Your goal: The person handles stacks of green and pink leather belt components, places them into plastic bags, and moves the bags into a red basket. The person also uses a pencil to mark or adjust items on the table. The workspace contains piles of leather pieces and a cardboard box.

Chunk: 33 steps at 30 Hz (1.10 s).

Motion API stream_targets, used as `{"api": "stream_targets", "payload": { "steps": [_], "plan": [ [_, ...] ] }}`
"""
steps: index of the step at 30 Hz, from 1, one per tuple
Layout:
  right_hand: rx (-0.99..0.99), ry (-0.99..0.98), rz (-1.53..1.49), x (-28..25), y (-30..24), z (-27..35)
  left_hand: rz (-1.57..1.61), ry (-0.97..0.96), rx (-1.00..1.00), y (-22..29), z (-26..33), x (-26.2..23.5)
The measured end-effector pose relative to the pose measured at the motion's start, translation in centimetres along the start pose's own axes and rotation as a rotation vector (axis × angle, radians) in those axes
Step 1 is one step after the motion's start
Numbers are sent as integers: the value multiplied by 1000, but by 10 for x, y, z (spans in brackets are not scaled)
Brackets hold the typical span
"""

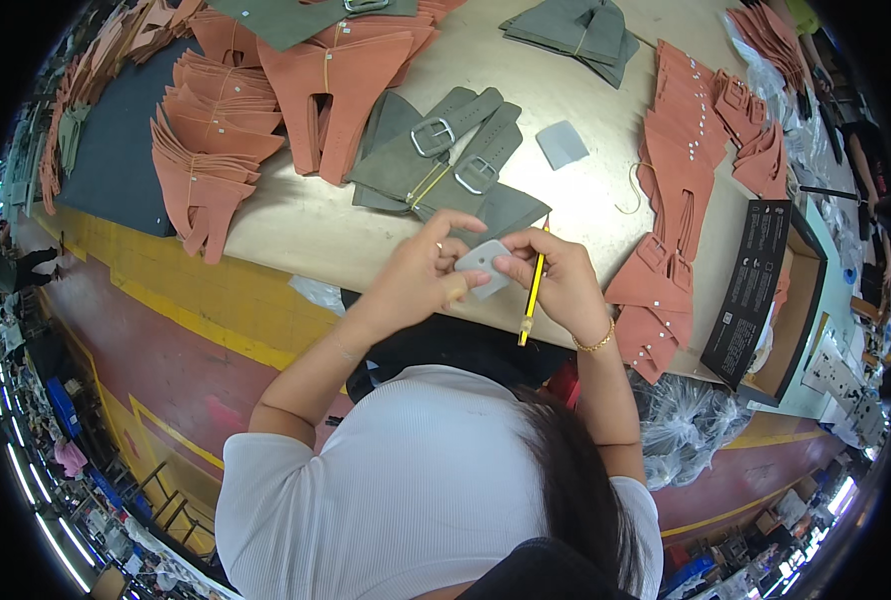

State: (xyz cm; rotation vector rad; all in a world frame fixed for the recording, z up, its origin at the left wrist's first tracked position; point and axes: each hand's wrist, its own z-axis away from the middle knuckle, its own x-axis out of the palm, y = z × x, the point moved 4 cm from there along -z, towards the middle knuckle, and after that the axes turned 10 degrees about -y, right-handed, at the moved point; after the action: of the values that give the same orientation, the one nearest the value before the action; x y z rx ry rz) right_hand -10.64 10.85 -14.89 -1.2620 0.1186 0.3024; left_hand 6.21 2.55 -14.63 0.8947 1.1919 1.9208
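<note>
My left hand (421, 278) is closed, pinching a few small pale-grey rounded pieces (478, 258), which look like thin leather or card, between thumb and fingers. From the other side, my right hand (568, 283) touches the pieces with its thumb and fingertips. A yellow-and-black pencil (533, 298) is tucked in that same right hand, one end up and the other hanging down. Just beyond my hands lies a bundle of dark green leather pieces (396, 160) with silver buckles, tied with yellow string. A loose grey square piece (563, 145) rests right of it.
Stacks of orange-brown leather pieces (321, 85) lie at the left of the table (586, 215), and more stacks (681, 150) at the right. An open black box (751, 290) sits near the right edge. Another green bundle (576, 35) lies at the back.
</note>
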Motion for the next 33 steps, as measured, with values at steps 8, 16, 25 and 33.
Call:
{"api": "stream_targets", "payload": {
  "steps": [8, 16, 25, 33],
  "plan": [
    [-4, 314, -495, 15, 1, -40, -1047, 374, 154, 15, -26, -63],
    [127, 431, -37, 31, -6, -57, -1228, 417, 106, 1, -40, -56],
    [196, 414, 108, 40, -12, -76, -667, 218, -7, -13, -45, -89],
    [60, 468, 397, 38, -14, -96, -645, 225, 67, -15, -43, -87]
  ]
}}
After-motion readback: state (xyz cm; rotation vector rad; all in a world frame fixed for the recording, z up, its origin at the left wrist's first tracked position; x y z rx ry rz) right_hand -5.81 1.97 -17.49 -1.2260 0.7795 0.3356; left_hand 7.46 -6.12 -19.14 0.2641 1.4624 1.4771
